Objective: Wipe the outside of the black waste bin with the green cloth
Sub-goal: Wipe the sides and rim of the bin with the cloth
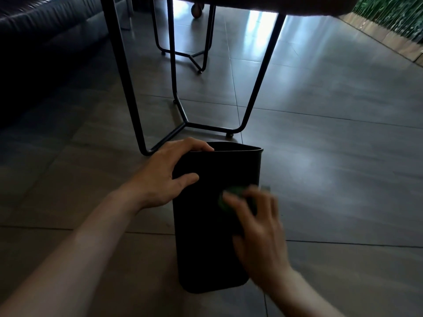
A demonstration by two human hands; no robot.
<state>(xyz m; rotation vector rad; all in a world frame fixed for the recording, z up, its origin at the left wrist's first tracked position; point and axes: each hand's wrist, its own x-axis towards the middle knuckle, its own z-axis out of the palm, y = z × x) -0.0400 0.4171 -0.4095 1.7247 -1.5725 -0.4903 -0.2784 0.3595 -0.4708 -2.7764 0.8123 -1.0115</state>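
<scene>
Black waste bin (206,236) is seen lower centre of frame, on the tiled floor (332,168), open rim toward the top of the frame. Whether it is tipped or upright cannot be told. Left hand (167,177) is clamped on the bin's upper left edge: fingers hooked over the rim, thumb laid across the near face. Right hand (254,223) is motion-blurred, fingers spread and pressed onto the green cloth (233,197), which is held flat against the bin's near face, right of centre. Black metal table legs (183,115) are seen just above the bin; dark sofa (45,42) at upper left.
</scene>
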